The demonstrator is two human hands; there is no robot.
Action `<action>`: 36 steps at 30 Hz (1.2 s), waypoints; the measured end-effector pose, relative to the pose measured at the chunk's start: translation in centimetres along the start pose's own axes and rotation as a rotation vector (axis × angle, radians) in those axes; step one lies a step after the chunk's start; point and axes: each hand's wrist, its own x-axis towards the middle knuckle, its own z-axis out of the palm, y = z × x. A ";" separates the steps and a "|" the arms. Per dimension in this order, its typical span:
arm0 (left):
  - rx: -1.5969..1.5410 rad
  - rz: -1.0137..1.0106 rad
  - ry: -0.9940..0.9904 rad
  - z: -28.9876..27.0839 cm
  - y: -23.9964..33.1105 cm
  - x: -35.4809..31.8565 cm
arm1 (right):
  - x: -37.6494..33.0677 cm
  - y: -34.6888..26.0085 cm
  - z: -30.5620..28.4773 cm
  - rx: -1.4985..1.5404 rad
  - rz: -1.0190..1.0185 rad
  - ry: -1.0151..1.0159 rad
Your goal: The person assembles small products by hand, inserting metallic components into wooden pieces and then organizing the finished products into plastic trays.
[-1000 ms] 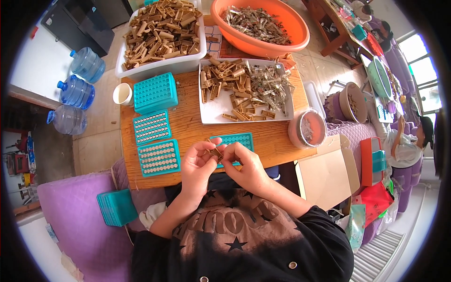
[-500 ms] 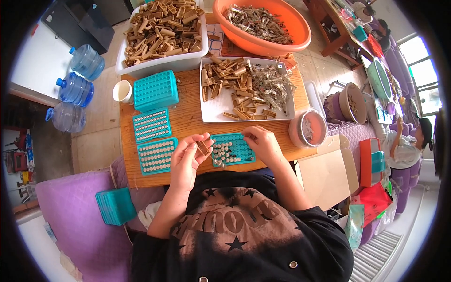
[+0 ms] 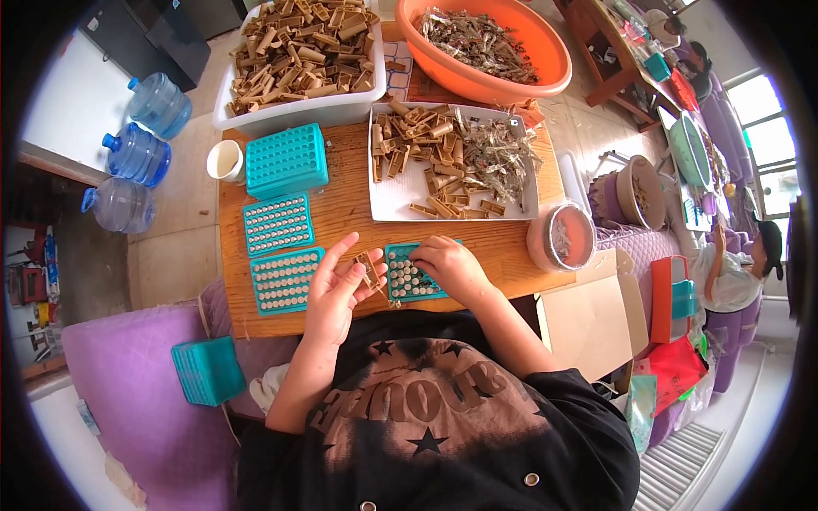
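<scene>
Centre frame, your left hand (image 3: 333, 295) pinches a brown trough-shaped casing (image 3: 369, 269); your right hand (image 3: 457, 270), grip unclear, is over a part-filled teal rectangular tray (image 3: 426, 295).

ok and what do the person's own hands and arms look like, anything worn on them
The left hand and right hand are bare, with no gloves or watch visible. Loose black sleeves leave the forearms uncovered, and belong to a black top with a brown patch, dark stars and lettering.
</scene>
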 end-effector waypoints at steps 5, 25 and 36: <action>-0.065 -0.052 0.005 -0.7 -0.8 0.3 | -0.2 -0.3 -0.1 -0.016 -0.018 -0.030; -0.051 -0.135 -0.026 1.2 -2.1 0.0 | -0.1 -7.0 -1.9 0.291 -0.074 0.377; -0.131 -0.196 0.046 0.2 -2.5 0.2 | 0.3 -6.0 -1.3 0.158 -0.258 0.283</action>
